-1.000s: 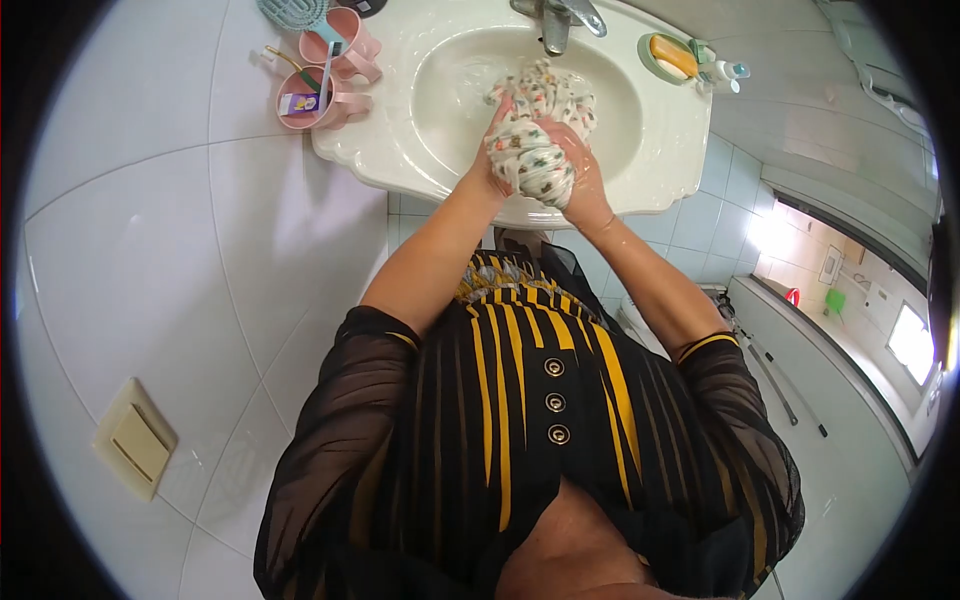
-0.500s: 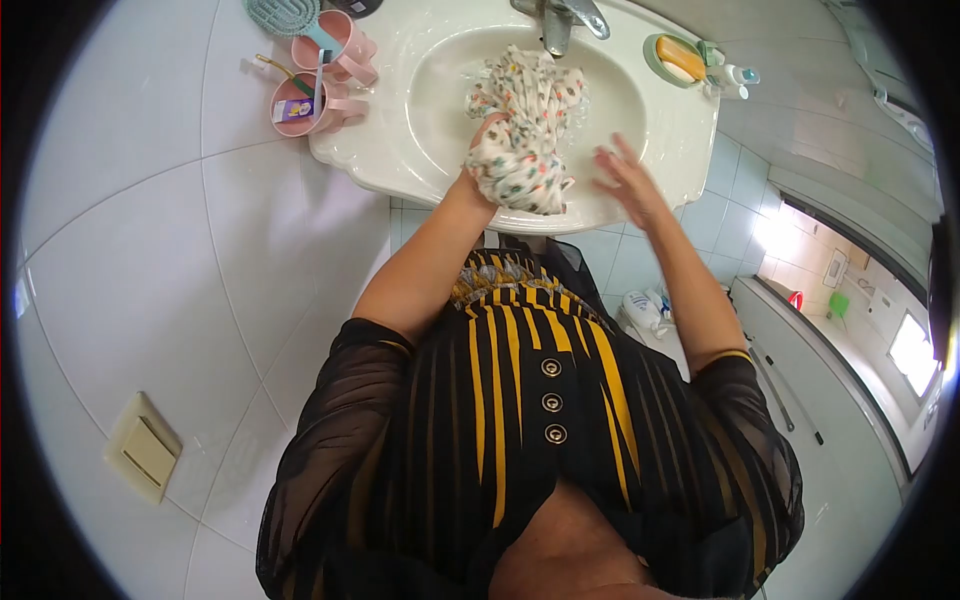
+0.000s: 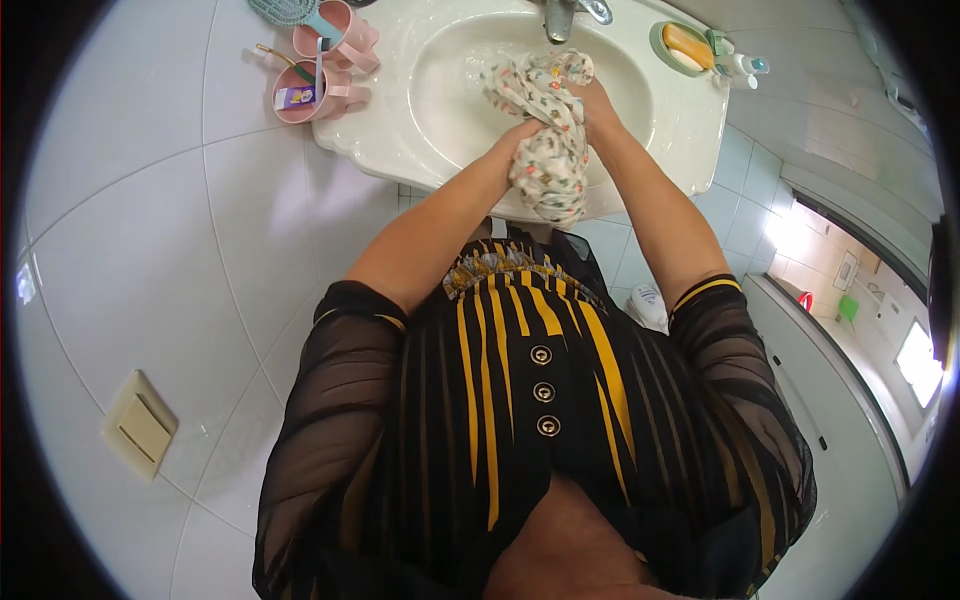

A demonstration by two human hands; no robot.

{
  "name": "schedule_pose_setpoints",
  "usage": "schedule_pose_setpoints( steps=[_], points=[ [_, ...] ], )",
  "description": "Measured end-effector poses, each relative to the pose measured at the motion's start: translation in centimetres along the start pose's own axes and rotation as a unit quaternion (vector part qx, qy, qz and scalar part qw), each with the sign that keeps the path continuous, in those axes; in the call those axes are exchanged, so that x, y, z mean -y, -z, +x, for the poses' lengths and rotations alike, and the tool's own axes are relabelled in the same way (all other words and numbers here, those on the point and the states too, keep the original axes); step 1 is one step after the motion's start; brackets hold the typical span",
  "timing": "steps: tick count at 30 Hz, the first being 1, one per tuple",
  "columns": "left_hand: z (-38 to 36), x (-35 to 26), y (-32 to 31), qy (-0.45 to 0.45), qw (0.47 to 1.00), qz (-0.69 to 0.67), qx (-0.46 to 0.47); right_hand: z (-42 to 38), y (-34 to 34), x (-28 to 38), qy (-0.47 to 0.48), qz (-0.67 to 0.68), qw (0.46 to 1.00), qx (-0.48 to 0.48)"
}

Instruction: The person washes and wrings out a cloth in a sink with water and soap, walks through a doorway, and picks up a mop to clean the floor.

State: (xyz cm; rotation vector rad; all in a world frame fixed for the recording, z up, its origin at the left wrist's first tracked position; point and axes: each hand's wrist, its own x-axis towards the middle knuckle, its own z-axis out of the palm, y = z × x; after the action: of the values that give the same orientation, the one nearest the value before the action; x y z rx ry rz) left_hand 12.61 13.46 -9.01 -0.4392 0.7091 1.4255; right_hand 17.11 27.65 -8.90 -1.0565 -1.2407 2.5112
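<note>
A bunched white cloth (image 3: 548, 168) with a small colourful print hangs over the front of the white sink (image 3: 440, 120). Its kind of garment cannot be made out. My left hand (image 3: 516, 143) is closed round its middle from the left. From the right, my right hand (image 3: 596, 106) grips the upper part, its fingertips hidden behind the folds. The cloth's top end lies over the basin, below the faucet (image 3: 559, 22), while the lower bundle droops towards the front rim.
Two pink mugs (image 3: 345, 42) stand at the left, one holding a toothbrush and a toothpaste tube (image 3: 295, 97). A soap dish (image 3: 660, 52) with soap (image 3: 688, 46) and small bottles (image 3: 738, 66) sit at the right. A switch (image 3: 142, 425) is on the left wall.
My right hand, apart from the cloth and spread before, has moved left and up and taken hold of it. The cloth has twisted and shifted slightly right, still in my left hand.
</note>
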Motion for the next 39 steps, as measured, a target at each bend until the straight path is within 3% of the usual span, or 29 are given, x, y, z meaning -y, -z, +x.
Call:
schedule_pose_setpoints(
  steps=[1, 2, 3, 4, 6, 8, 9, 11, 12, 14, 15, 16, 17, 18, 20, 21, 22, 23, 25, 27, 28, 30, 31, 32, 34, 35, 36, 38, 39],
  points=[
    [-0.8, -0.2, -1.6, -0.022, 0.998, 0.035, -0.049, 1.0, 0.4, -0.8, 0.057, -0.043, 0.997, 0.014],
    [0.4, 0.0, -1.0, -0.021, 0.998, 0.033, -0.051, 1.3, 1.3, -1.5, 0.054, -0.043, 0.997, 0.015],
    [3.0, 0.2, 0.8, -0.046, 0.967, 0.221, -0.119, 1.1, 1.0, -0.9, 0.088, -0.205, 0.974, -0.029],
    [4.7, 0.9, 2.1, -0.069, 0.895, 0.400, -0.182, 0.7, 0.7, -0.7, 0.118, -0.360, 0.923, -0.070],
    [5.6, 2.0, 1.6, -0.133, 0.896, 0.354, -0.233, 0.5, 0.3, -0.6, 0.126, -0.410, 0.899, -0.085],
    [3.8, 3.1, -0.4, -0.212, 0.940, 0.139, -0.230, 0.4, 0.6, -0.7, 0.129, -0.457, 0.873, -0.109],
    [2.0, 2.9, -1.5, -0.207, 0.941, 0.139, -0.227, 0.5, 1.0, -0.8, 0.120, -0.479, 0.863, -0.109],
    [-1.3, 0.5, -3.0, -0.060, 0.997, -0.034, -0.032, 1.9, 2.1, -1.2, 0.117, -0.502, 0.850, -0.111],
    [-1.1, 0.3, -3.0, -0.061, 0.997, -0.036, -0.030, 2.1, 1.9, -1.3, 0.098, -0.537, 0.832, -0.098],
    [-1.1, 0.0, -2.6, -0.036, 0.992, 0.117, 0.019, 2.1, 2.1, -1.1, 0.077, -0.571, 0.813, -0.085],
    [-1.9, -0.9, -2.7, -0.003, 0.988, 0.150, 0.041, 0.0, -0.4, 2.0, -0.025, -0.395, 0.918, -0.005],
    [-2.8, -1.6, -3.0, -0.005, 0.988, 0.149, 0.041, -1.2, -2.0, 3.9, -0.125, -0.196, 0.970, 0.076],
    [-3.9, -2.3, -3.6, 0.014, 0.993, 0.111, 0.036, -0.6, -1.0, 4.7, -0.122, -0.120, 0.968, 0.184],
    [-5.0, -2.7, -4.2, 0.035, 0.996, 0.072, 0.030, -0.9, 0.2, 5.5, -0.121, -0.121, 0.967, 0.187],
    [-5.8, -2.7, -5.3, 0.037, 0.998, 0.044, 0.025, -1.3, 2.5, 7.0, -0.183, 0.097, 0.968, 0.139],
    [-5.9, -2.5, -5.4, 0.028, 0.994, -0.022, 0.103, -0.5, 4.0, 5.0, -0.156, 0.090, 0.983, 0.035],
    [-5.9, -2.4, -5.7, 0.021, 0.980, -0.087, 0.180, -0.4, 4.6, 2.5, -0.152, 0.090, 0.984, 0.034],
    [-6.2, -2.3, -6.0, 0.048, 0.955, -0.150, 0.250, -0.4, 4.6, -0.1, -0.144, 0.319, 0.924, 0.157],
    [-5.9, -1.4, -6.6, 0.025, 0.943, -0.175, 0.283, -1.8, 1.6, -0.8, -0.125, 0.523, 0.800, 0.267],
    [-4.9, -0.5, -5.5, -0.012, 0.926, -0.223, 0.303, -4.4, -3.6, 1.7, -0.081, 0.386, 0.904, 0.166],
    [-4.9, -0.1, -4.9, -0.010, 0.928, -0.225, 0.298, -3.6, -3.0, 1.7, -0.084, 0.390, 0.902, 0.163],
    [-5.0, -0.3, -4.1, 0.013, 0.927, -0.286, 0.241, -0.5, -2.1, 2.9, -0.073, 0.383, 0.856, 0.339],
    [-5.2, -0.5, -3.8, -0.012, 0.932, -0.239, 0.271, -0.3, -2.1, 3.3, -0.093, 0.325, 0.910, 0.240],
    [-5.3, -0.4, -3.6, -0.012, 0.931, -0.243, 0.271, -0.1, -1.7, 3.5, -0.096, 0.324, 0.911, 0.238],
    [-7.1, -1.5, -5.4, -0.042, 0.970, -0.183, 0.152, 0.5, -1.3, 3.9, -0.071, 0.050, 0.984, 0.159],
    [-6.9, -1.9, -5.5, -0.005, 0.969, -0.181, 0.166, 0.8, -1.2, 4.6, -0.153, -0.015, 0.983, 0.098],
    [-6.4, -2.0, -5.2, -0.007, 0.969, -0.183, 0.165, 0.7, -1.3, 5.1, -0.155, -0.015, 0.983, 0.100],
    [-4.7, -1.7, -3.9, 0.054, 0.961, -0.155, 0.220, 0.8, -1.5, 5.9, -0.071, -0.166, 0.974, 0.139],
    [-3.7, -1.3, -3.0, 0.063, 0.963, -0.150, 0.217, 0.7, -2.3, 6.0, -0.090, -0.256, 0.960, 0.069]
  ],
)
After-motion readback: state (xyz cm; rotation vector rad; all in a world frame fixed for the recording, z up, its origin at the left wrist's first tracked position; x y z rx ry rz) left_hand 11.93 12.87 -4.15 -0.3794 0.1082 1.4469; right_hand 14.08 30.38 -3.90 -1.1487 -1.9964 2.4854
